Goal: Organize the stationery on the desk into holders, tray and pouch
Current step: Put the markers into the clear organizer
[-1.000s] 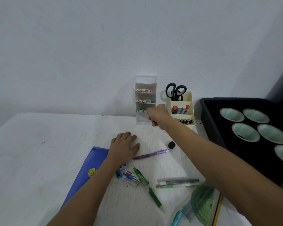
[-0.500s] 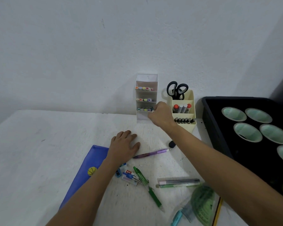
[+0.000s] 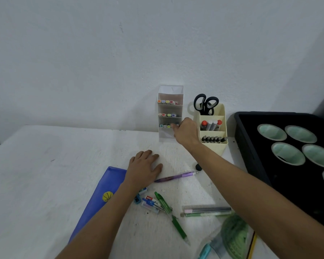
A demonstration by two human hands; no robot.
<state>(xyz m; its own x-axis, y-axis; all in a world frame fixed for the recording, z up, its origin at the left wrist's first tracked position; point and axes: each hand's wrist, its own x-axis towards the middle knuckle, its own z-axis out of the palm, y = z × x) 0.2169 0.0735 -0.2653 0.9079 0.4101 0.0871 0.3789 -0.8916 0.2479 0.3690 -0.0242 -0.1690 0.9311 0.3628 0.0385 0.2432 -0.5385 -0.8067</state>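
Head view: clear tiered holder [image 3: 170,111] shows colour-capped markers [image 3: 166,101].

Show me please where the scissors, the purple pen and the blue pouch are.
scissors [image 3: 206,104]: head view, on the black handles.
purple pen [image 3: 176,177]: head view, on the middle of the barrel.
blue pouch [image 3: 103,191]: head view, on its flat face.

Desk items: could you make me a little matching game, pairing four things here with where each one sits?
Things:
1. scissors
2. purple pen
3. blue pouch
4. right hand

Places:
A. flat on the desk, partly under the left forearm
B. at the lowest filled tier of the clear marker holder
C. handles up in the back of the cream holder
D. lying on the desk just right of the left hand

Pairs: 1-C, 2-D, 3-A, 4-B
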